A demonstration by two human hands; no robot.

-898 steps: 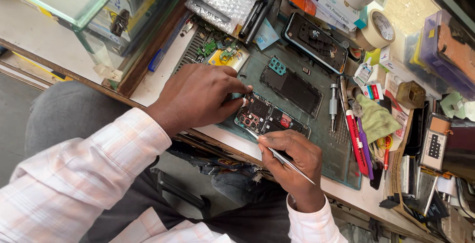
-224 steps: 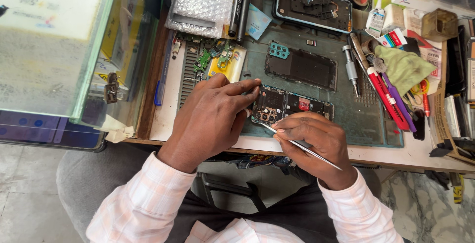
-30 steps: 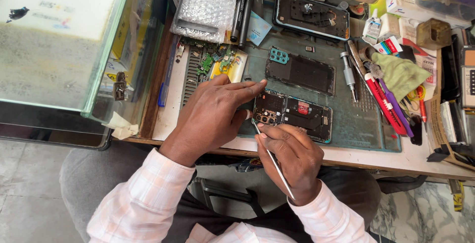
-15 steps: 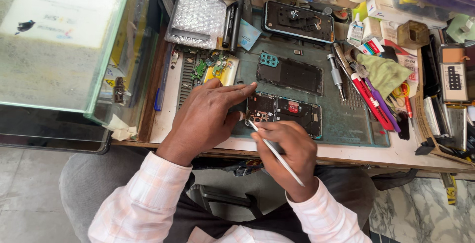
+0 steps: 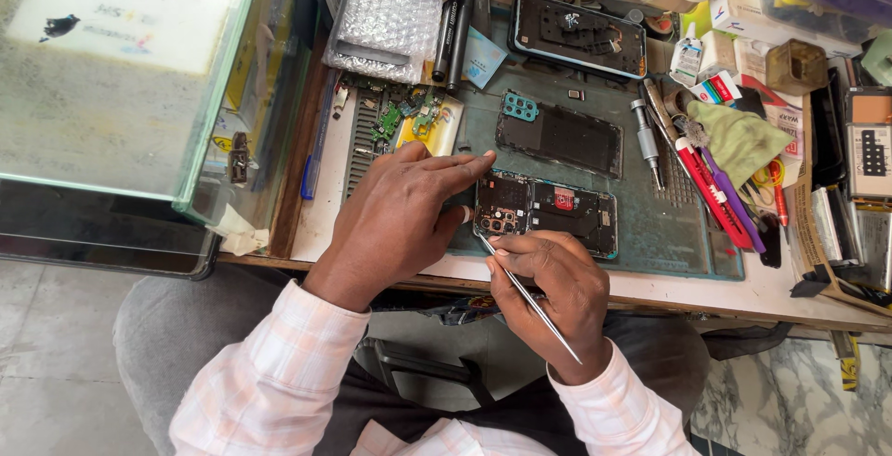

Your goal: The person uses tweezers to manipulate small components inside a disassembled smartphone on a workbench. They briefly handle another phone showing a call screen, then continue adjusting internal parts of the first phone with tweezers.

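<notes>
Lying on the green mat (image 5: 650,252) at the near edge of the bench (image 5: 799,303), the opened phone (image 5: 548,217) shows its circuit boards. The left hand (image 5: 400,219) steadies its left end, fingers resting on the frame but not closed around it. The right hand (image 5: 548,293) has its grip pinched on thin metal tweezers (image 5: 530,298), their tip at the phone's lower left corner.

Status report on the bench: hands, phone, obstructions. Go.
Left hand steadies opened phone at its end. Right hand grips thin metal tool, tip at phone's edge. Nothing between hands and phone.
</notes>
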